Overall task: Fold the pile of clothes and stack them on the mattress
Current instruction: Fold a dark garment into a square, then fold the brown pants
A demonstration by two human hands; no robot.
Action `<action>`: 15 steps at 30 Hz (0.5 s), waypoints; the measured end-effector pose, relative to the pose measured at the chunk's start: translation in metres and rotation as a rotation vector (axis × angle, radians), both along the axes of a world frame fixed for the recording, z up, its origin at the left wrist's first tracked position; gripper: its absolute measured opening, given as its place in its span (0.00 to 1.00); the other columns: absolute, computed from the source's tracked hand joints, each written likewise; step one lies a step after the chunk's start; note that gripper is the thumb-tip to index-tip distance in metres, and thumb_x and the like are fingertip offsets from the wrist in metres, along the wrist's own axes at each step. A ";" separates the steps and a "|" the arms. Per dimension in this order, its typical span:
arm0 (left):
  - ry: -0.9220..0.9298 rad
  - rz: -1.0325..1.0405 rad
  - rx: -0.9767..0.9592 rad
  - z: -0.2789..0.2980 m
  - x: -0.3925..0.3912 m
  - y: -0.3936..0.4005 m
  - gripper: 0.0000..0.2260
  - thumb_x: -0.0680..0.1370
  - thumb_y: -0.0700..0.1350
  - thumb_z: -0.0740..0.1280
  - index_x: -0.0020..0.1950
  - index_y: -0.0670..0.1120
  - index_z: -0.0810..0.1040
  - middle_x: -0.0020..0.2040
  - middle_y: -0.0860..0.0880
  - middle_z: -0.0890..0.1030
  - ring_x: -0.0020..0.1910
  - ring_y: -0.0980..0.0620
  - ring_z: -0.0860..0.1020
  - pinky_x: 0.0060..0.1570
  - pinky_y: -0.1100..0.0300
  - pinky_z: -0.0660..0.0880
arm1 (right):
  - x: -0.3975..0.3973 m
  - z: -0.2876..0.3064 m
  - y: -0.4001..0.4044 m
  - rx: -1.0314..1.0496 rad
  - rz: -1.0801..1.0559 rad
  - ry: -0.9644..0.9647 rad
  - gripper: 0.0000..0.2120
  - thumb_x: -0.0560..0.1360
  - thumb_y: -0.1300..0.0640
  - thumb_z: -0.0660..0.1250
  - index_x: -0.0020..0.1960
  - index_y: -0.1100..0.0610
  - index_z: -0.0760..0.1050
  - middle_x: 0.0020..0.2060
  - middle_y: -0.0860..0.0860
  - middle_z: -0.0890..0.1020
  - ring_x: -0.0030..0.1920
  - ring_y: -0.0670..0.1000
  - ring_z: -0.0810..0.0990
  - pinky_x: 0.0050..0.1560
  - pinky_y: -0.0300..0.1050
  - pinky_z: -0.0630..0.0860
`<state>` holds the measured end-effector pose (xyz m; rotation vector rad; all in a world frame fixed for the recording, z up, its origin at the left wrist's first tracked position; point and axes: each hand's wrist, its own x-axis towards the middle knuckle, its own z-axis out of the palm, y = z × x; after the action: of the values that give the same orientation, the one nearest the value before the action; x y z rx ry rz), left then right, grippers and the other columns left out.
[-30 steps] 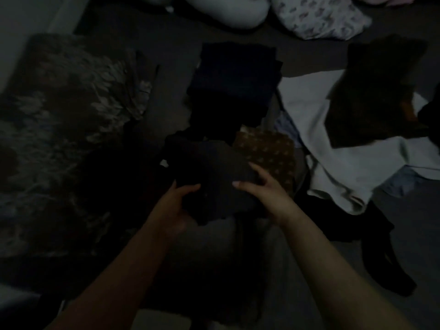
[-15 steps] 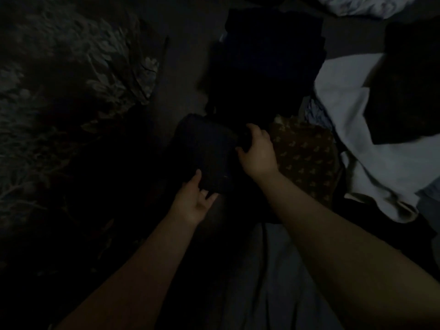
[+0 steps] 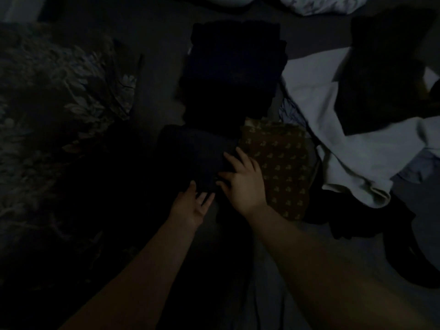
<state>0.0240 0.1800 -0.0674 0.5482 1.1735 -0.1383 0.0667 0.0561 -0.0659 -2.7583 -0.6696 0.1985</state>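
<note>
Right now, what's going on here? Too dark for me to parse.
A person is folding laundry on a mattress in dim light. Both hands are at a small dark folded garment: the right hand lies flat on its near right corner, fingers spread, and the left hand is open, fingertips at its near edge. Neither grips it. A taller dark folded stack sits just beyond, a brown patterned folded piece beside it. Unfolded white cloth and dark clothes lie to the right.

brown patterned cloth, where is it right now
In the head view the brown patterned cloth lies folded just right of centre, beside the right hand, with the white garment on its right and a dark folded stack behind it.
</note>
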 end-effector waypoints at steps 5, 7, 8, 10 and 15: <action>0.001 0.081 -0.009 -0.006 -0.001 -0.002 0.19 0.82 0.43 0.58 0.73 0.45 0.63 0.72 0.44 0.66 0.70 0.43 0.66 0.50 0.45 0.73 | 0.005 -0.004 0.001 0.156 -0.052 0.037 0.04 0.66 0.53 0.75 0.40 0.52 0.85 0.62 0.55 0.77 0.68 0.63 0.69 0.65 0.59 0.63; 0.000 0.102 -0.021 -0.005 -0.002 -0.003 0.19 0.82 0.42 0.58 0.73 0.45 0.64 0.72 0.43 0.66 0.71 0.43 0.66 0.50 0.43 0.72 | 0.007 -0.007 0.003 0.184 -0.058 0.039 0.02 0.67 0.55 0.74 0.39 0.52 0.84 0.63 0.55 0.77 0.69 0.62 0.67 0.67 0.58 0.60; -0.004 0.106 -0.021 -0.005 -0.002 -0.004 0.18 0.82 0.42 0.58 0.72 0.45 0.64 0.72 0.43 0.66 0.71 0.43 0.65 0.51 0.43 0.72 | 0.007 -0.009 0.004 0.213 -0.090 0.059 0.02 0.69 0.56 0.73 0.40 0.53 0.84 0.64 0.55 0.76 0.70 0.61 0.65 0.68 0.56 0.58; -0.005 0.099 -0.010 -0.006 -0.003 -0.002 0.19 0.82 0.42 0.57 0.73 0.45 0.63 0.72 0.43 0.67 0.71 0.43 0.66 0.53 0.43 0.71 | 0.007 -0.010 0.006 0.271 -0.152 0.105 0.03 0.71 0.56 0.71 0.42 0.54 0.84 0.65 0.54 0.75 0.72 0.59 0.61 0.69 0.53 0.54; 0.042 -0.043 0.167 0.006 -0.004 -0.006 0.16 0.82 0.47 0.56 0.68 0.43 0.69 0.64 0.45 0.74 0.60 0.47 0.73 0.54 0.53 0.72 | -0.005 0.001 -0.019 0.442 -0.306 0.022 0.03 0.72 0.58 0.70 0.44 0.57 0.82 0.57 0.54 0.79 0.65 0.57 0.71 0.64 0.49 0.64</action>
<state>0.0202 0.1739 -0.0618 0.7205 1.2207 -0.0896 0.0619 0.0372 -0.0650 -2.3831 -0.2390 0.0097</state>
